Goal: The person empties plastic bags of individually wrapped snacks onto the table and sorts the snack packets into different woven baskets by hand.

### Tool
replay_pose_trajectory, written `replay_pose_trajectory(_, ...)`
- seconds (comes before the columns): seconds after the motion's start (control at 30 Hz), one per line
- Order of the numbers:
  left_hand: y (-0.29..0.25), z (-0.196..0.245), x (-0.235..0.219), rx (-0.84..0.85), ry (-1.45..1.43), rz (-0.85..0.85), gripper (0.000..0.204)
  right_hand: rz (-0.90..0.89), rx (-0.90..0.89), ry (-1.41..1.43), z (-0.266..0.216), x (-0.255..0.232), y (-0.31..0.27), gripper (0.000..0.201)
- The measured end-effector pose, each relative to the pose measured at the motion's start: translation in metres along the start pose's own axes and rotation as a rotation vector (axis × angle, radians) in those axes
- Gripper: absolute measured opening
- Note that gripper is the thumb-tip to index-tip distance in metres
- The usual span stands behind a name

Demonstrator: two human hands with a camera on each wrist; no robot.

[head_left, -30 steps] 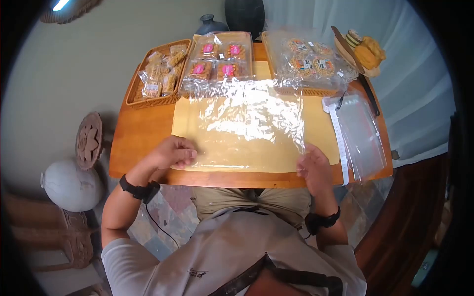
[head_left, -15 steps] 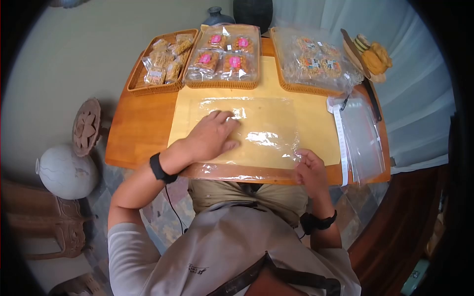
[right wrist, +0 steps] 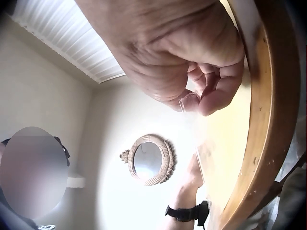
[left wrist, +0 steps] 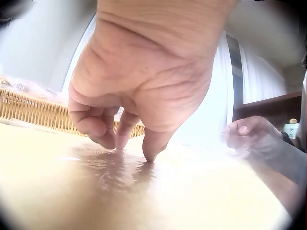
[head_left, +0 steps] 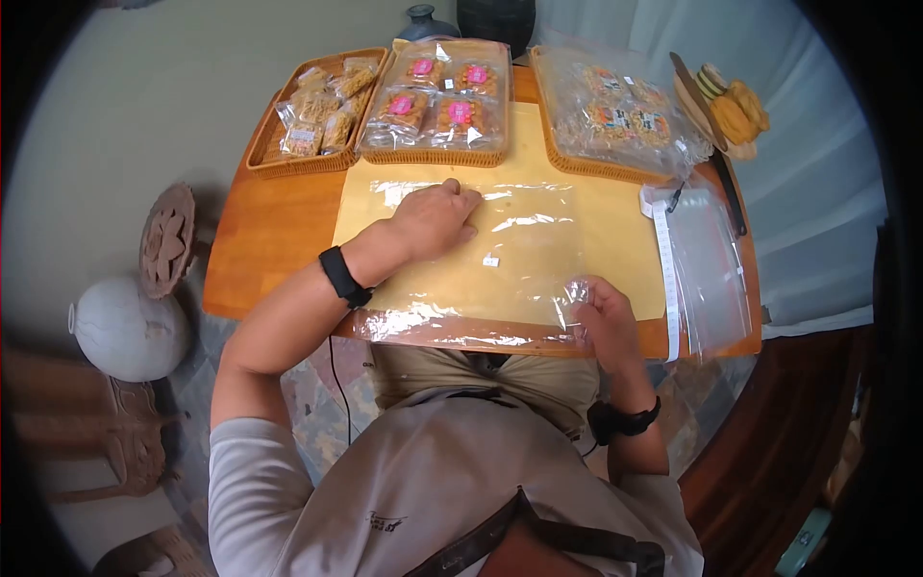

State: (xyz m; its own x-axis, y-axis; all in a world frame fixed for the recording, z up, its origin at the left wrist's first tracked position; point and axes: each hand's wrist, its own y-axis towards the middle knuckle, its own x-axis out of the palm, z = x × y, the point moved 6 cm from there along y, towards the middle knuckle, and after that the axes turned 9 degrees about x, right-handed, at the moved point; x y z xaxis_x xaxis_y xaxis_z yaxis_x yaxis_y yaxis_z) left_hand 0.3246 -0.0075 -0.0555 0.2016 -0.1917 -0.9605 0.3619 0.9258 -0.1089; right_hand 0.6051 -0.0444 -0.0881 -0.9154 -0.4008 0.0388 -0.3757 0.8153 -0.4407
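A large clear plastic bag (head_left: 519, 231) lies flat over the yellow mat, glossy with reflections, its near edge reaching the table's front edge. A small white label (head_left: 490, 261) shows near its middle. My left hand (head_left: 433, 219) reaches across the bag's upper left part. In the left wrist view, that hand's thumb and fingertips (left wrist: 149, 155) point down and touch the shiny film. At the lower right corner, my right hand (head_left: 608, 322) pinches the bag's edge between thumb and fingers. The right wrist view shows the thin film at the right fingertips (right wrist: 211, 104).
Along the back stand a wicker tray (head_left: 260, 165) of small snack packets, a second tray (head_left: 433, 157) of pink-labelled packets and a third tray (head_left: 596, 171) of wrapped snacks. To the right lie a white ruler strip (head_left: 666, 279) and more clear bags (head_left: 710, 279). A yellow mat (head_left: 625, 231) covers the table's middle.
My left hand has moved from the table's left front up and right onto the bag. The bag, raised and glaring before, now lies flatter. My right hand has stayed at its lower right corner.
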Motion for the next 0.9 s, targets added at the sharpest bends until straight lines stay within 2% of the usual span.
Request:
replay_pose_trajectory(0.1, 0.007, -0.003, 0.004, -0.014, -0.023, 0.041, 0.049, -0.067, -0.024, -0.084, -0.011, 0.007, 0.001, 0.029)
replay_pose_trajectory(0.17, 0.006, 0.005, -0.006, 0.005, 0.004, 0.035, 0.047, -0.017, -0.009, 0.103, -0.017, 0.007, 0.002, 0.032)
replay_pose_trajectory(0.3, -0.020, 0.036, -0.006, 0.048, 0.015, -0.073, 0.041, 0.062, -0.035, 0.219, -0.019, 0.001, 0.005, 0.036)
replay_pose_trajectory(0.37, -0.035, 0.053, 0.006, 0.232, -0.137, -0.187, 0.036, 0.058, -0.173, 0.175, -0.021, -0.003, 0.008, 0.043)
replay_pose_trajectory(0.4, -0.039, 0.053, 0.011, 0.286, -0.115, -0.108, 0.034, 0.056, -0.170, 0.175, -0.022, -0.002, 0.007, 0.043)
replay_pose_trajectory(0.5, -0.040, 0.056, -0.003, 0.197, -0.106, -0.137, 0.037, -0.010, -0.169, 0.177, -0.036, 0.007, 0.002, 0.049)
replay_pose_trajectory(0.6, -0.043, 0.051, 0.010, 0.260, -0.197, -0.076, 0.037, -0.068, -0.166, 0.185, -0.049, 0.018, -0.007, 0.051)
replay_pose_trajectory(0.63, -0.042, 0.046, 0.013, 0.259, -0.199, -0.073, 0.037, -0.145, -0.156, 0.159, -0.055, 0.028, -0.011, 0.051)
replay_pose_trajectory(0.67, -0.038, 0.037, 0.014, 0.237, -0.355, -0.062, 0.035, -0.222, -0.150, 0.135, -0.060, 0.040, -0.012, 0.051)
replay_pose_trajectory(0.7, -0.035, 0.029, 0.012, 0.217, -0.507, -0.053, 0.033, -0.223, -0.156, 0.138, -0.061, 0.048, -0.011, 0.051)
replay_pose_trajectory(0.77, -0.037, 0.008, 0.016, 0.220, -0.596, -0.051, 0.031, -0.471, -0.345, 0.092, -0.071, 0.081, -0.015, 0.046)
replay_pose_trajectory(0.8, -0.038, -0.013, 0.028, 0.094, -0.910, -0.013, 0.032, -0.465, -0.351, 0.098, -0.071, 0.088, -0.012, 0.046)
replay_pose_trajectory(0.83, -0.041, -0.028, 0.036, -0.041, -1.221, 0.025, 0.034, -0.444, -0.593, -0.160, -0.079, 0.099, -0.016, 0.044)
replay_pose_trajectory(0.87, -0.048, -0.029, 0.026, -0.172, -1.409, -0.007, 0.038, -0.411, -0.827, -0.424, -0.083, 0.107, -0.023, 0.042)
replay_pose_trajectory(0.9, -0.056, -0.031, 0.017, -0.169, -1.403, -0.013, 0.038, -0.403, -0.829, -0.419, -0.083, 0.106, -0.021, 0.042)
